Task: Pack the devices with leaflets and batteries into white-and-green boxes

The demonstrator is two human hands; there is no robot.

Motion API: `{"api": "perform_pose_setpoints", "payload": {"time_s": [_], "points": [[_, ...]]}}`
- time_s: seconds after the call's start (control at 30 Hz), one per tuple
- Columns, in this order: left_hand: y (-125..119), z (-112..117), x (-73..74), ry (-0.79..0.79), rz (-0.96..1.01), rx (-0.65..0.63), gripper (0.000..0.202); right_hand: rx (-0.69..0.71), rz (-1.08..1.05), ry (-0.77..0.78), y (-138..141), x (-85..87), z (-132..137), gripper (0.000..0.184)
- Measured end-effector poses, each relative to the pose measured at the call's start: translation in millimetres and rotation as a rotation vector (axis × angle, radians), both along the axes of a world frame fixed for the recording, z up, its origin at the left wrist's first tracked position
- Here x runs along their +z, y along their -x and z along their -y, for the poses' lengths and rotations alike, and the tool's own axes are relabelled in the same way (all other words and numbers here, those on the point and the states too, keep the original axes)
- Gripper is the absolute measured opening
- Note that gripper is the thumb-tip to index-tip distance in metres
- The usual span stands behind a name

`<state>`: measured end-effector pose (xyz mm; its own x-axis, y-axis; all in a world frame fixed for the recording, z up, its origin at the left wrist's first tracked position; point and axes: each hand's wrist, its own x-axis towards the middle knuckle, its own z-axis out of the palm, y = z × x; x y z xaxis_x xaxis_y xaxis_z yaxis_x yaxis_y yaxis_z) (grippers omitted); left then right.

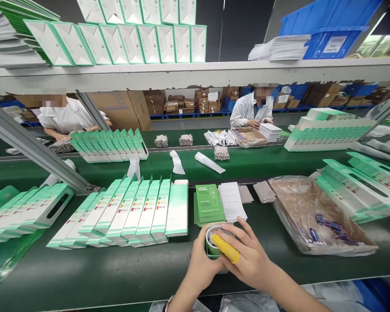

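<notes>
Close in front of me, a green and white carton (213, 256) stands with its top end open toward me. My left hand (199, 265) is closed round its left side, thumb across the near edge. My right hand (247, 255), with a yellow finger cot (225, 248) on one finger, reaches over the opening from the right. Its fingers are bent into the mouth, against a curled whitish piece (211, 235); what they grip is mostly hidden. Just beyond lie a stack of green booklets (208, 201) and white printed leaflets (232, 199).
A row of open cartons (133, 212) stands to the left. At right, a plastic-lined cardboard tray (289, 208) holds several batteries (328, 223), with more cartons (360, 190) beyond. A loaded shelf (182, 78) crosses overhead. Two co-workers sit across the green belt (156, 169).
</notes>
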<state>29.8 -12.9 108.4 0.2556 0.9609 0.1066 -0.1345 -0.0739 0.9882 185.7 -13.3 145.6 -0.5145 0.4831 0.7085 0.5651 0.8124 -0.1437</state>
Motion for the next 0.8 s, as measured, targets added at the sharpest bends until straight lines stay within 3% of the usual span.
{"api": "perform_pose_setpoints", "payload": {"time_s": [0.1, 0.27, 0.37, 0.43, 0.5, 0.57, 0.6, 0.63, 0.7, 0.73, 0.8], "points": [[-2, 1, -1.5, 0.009, -0.011, 0.018, 0.057, -0.039, 0.089, -0.034, 0, 2.4, 7, 0.028], [-4, 5, -5.3, -0.006, -0.091, 0.124, 0.045, -0.046, 0.195, 0.0, 6, 5.8, 12, 0.028], [-2, 5, -14.9, -0.02, -0.132, 0.092, 0.048, -0.077, 0.252, -0.003, 12, -3.2, 17, 0.018], [0, 6, -21.2, -0.03, -0.148, 0.065, 0.052, -0.078, 0.289, 0.034, 11, -5.4, 22, 0.022], [0, 7, -24.1, -0.028, -0.158, 0.065, 0.052, -0.046, 0.28, 0.081, -4, -4.0, 24, 0.032], [1, 9, -23.6, 0.004, -0.183, 0.076, 0.052, -0.067, 0.203, 0.083, -38, -4.2, 20, 0.039], [1, 10, -22.8, 0.036, -0.206, 0.086, 0.054, -0.14, 0.17, 0.084, -64, -6.7, 15, 0.041], [3, 11, -22.4, 0.076, -0.237, 0.092, 0.056, -0.301, 0.121, 0.089, -94, -11.5, 9, 0.04], [6, 13, -23.5, 0.15, -0.302, 0.069, 0.06, -0.882, 0.193, 0.287, -162, -27.4, -6, 0.034], [8, 13, -25.3, 0.175, -0.322, 0.053, 0.061, -1.1, 0.313, 0.457, -195, -37.8, -14, 0.032], [12, 15, -30.9, 0.196, -0.341, 0.026, 0.063, -1.248, 0.343, 0.567, -251, -60.2, -26, 0.028]]}}
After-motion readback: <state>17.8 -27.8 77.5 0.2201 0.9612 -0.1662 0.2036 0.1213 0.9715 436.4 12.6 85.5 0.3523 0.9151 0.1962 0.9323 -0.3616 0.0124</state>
